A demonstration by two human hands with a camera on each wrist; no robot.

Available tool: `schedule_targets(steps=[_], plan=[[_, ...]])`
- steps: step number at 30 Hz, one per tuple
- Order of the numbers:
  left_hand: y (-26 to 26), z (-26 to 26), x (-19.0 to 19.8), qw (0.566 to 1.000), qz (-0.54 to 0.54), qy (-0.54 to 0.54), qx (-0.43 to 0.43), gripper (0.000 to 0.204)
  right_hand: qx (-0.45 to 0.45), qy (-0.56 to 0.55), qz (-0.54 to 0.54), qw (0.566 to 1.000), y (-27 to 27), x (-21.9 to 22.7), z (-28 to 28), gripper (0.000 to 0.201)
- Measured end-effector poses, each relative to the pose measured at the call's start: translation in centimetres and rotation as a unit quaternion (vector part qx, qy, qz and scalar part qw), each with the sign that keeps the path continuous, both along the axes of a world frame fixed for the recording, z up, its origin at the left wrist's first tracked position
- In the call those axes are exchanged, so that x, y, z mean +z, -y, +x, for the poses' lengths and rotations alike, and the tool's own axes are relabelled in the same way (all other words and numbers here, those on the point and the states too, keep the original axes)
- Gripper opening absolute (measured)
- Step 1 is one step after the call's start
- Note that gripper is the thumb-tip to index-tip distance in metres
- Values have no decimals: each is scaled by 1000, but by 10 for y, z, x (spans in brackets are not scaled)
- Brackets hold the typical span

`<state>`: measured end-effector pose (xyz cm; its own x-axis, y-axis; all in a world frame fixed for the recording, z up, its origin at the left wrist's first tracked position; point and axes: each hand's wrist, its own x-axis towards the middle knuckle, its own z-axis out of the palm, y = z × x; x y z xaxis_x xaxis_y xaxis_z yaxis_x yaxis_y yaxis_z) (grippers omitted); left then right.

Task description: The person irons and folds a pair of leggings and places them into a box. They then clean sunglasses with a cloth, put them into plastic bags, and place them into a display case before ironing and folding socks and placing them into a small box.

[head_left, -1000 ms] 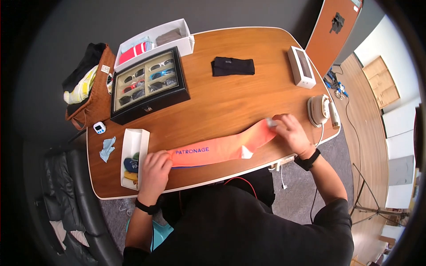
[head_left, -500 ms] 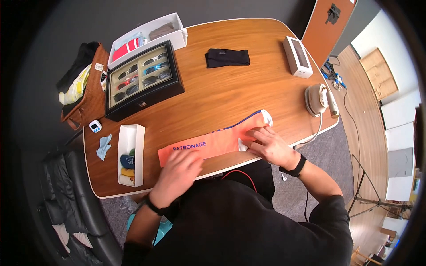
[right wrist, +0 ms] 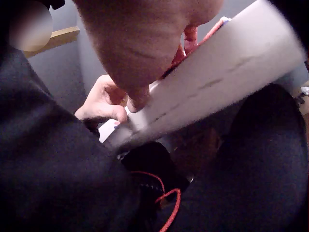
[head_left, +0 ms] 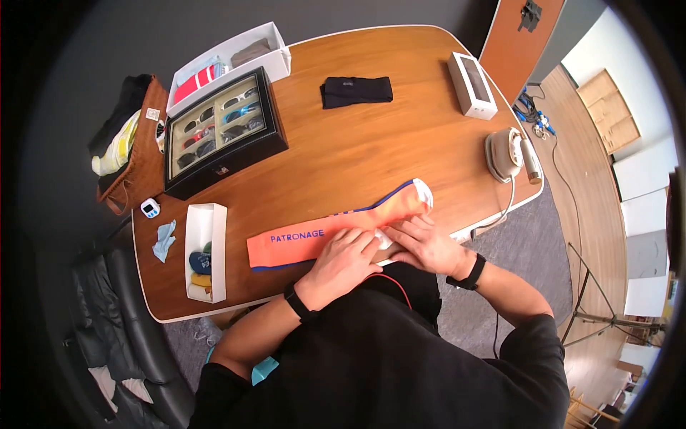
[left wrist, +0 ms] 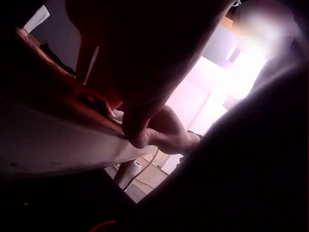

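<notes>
A long orange sock [head_left: 286,250] with blue "PATRONAGE" lettering lies flat along the table's near edge. Its plain cuff end is on the left, and its white toe [head_left: 423,191] points up and right. My left hand [head_left: 341,261] rests on the sock just right of the lettering, fingertips at the white heel patch [head_left: 384,239]. Across the heel from it, my right hand [head_left: 429,250] presses its fingers on the foot part. Both thumbs sit by the table edge, as the right wrist view also shows. The hands cover part of the sock's middle.
A folded black cloth [head_left: 357,91] lies farther back. On the left stand a sunglasses case [head_left: 225,157], a narrow white box [head_left: 220,247] of small rolled items and a larger white box [head_left: 280,63]. A white windowed box [head_left: 480,109] and a corded appliance [head_left: 506,154] are at right.
My left hand has left the cuff end and moved right to the heel. The right hand has let go of the toe and shifted to the foot part; the sock now lies flat.
</notes>
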<state>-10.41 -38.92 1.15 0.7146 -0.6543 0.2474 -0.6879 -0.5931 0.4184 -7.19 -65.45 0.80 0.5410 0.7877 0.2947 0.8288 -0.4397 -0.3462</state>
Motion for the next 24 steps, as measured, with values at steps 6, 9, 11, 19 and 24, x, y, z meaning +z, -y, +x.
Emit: schedule_targets(steps=[6,9,11,19,24], plan=[[4,-8,-15,997,9,72,-17,54,-38,40,14,998,-4,-21,-20,60],[16,-9,-24,995,23,97,-17,47,-54,63,29,996,-1,-35,-28,57],[20,-8,-25,991,36,126,-23,40,-63,55,36,996,-1,-33,-30,53],[25,-11,-27,979,10,198,-48,8,-63,61,31,996,4,-35,-37,43],[18,-8,-25,978,0,196,-76,10,-65,29,33,997,17,-23,-24,42]])
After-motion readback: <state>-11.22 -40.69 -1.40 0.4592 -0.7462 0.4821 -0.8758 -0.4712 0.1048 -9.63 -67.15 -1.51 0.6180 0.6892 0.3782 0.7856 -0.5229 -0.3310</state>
